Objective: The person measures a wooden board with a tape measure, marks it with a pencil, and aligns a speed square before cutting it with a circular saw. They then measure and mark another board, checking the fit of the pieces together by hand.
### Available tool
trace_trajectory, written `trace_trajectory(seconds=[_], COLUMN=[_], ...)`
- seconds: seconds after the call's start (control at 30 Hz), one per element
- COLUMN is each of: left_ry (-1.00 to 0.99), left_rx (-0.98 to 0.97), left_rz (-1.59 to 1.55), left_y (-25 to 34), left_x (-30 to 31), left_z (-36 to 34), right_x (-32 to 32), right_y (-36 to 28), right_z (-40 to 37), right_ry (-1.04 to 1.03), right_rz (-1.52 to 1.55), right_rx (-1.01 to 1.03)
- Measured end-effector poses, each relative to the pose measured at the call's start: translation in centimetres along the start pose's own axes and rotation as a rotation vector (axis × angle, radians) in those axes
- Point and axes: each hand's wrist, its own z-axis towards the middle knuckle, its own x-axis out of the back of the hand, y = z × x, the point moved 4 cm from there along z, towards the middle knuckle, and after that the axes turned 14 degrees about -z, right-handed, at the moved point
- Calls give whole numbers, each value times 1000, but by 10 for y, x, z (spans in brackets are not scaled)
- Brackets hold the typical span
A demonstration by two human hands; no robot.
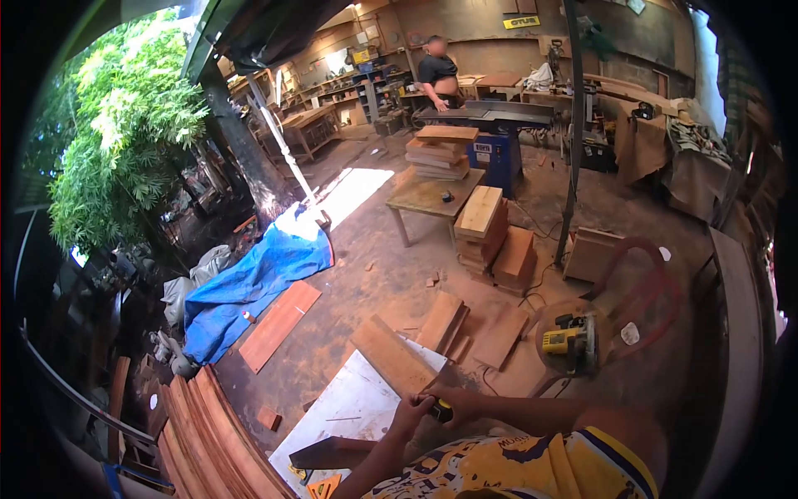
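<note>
Both my hands are together near the bottom middle, over the near end of a wooden board (386,353). The fingers of my right hand (457,401) are wrapped round a small yellow-and-black tool, which looks like a tape measure (442,410). Right beside it, my left hand (409,416) has its fingers closed; whatever they pinch is hidden. Under the board lies a white panel (349,403). A dark wood piece (332,453) rests on the panel by my left forearm, with an orange triangular square (324,486) at the near edge.
Loose boards (442,323) lie ahead, with a yellow power tool (569,341) to the right. Long planks (212,437) lie at left, near a blue tarp (258,279). Stacked wood stands by a low table (432,198). A person (438,71) stands behind a blue machine (496,162).
</note>
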Motion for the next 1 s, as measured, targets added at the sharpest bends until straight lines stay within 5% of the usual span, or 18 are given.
trace_trajectory(seconds=[0.07,0.2,0.4,0.53,0.73,0.87,1.0], left_ry=[170,300,600,841,767,860,166], left_rx=[-46,-94,-164,-216,-440,-346,-87], left_rz=[372,398,537,602,827,1206,1298], left_y=[0,42,136,203,220,184,108], left_x=[8,36,183,296,335,326,301], left_z=[4,8,-18,-49,-15,-27,-61], right_x=[9,2,-27,-15,-54,-88,-103], right_y=[10,79,162,98,50,41,32], right_z=[-26,-75,-201,-234,-214,-215,-226], right_ry=[-138,-147,-385,-423,-599,-430,-362], right_rz=[27,-35,-136,-100,81,117,217], right_rx=[-7,-4,-235,-239,-326,-354,-694])
